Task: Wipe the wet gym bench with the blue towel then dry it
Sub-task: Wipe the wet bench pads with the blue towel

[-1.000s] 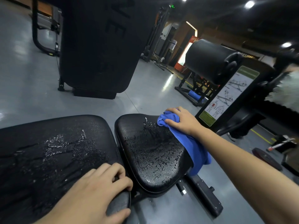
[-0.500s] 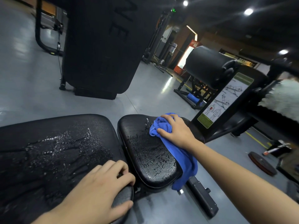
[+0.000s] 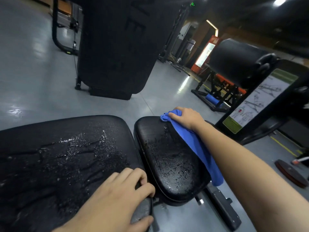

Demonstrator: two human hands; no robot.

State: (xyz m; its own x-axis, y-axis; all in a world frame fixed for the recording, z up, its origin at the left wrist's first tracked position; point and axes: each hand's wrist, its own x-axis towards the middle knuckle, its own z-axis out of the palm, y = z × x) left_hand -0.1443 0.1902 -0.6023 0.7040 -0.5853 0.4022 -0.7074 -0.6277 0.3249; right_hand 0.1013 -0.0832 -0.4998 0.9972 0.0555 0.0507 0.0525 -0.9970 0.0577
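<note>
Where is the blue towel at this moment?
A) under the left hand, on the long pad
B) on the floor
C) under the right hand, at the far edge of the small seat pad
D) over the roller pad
C: the right hand presses the blue towel onto the far edge of the small seat pad.

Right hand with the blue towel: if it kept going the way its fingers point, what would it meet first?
Probably nothing close: the right hand holds the blue towel at the seat pad's far edge; beyond it only bare floor shows, though depth is unclear.

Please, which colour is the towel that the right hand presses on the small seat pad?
Plain blue towel, under the right hand, seen best in the head view.
</note>
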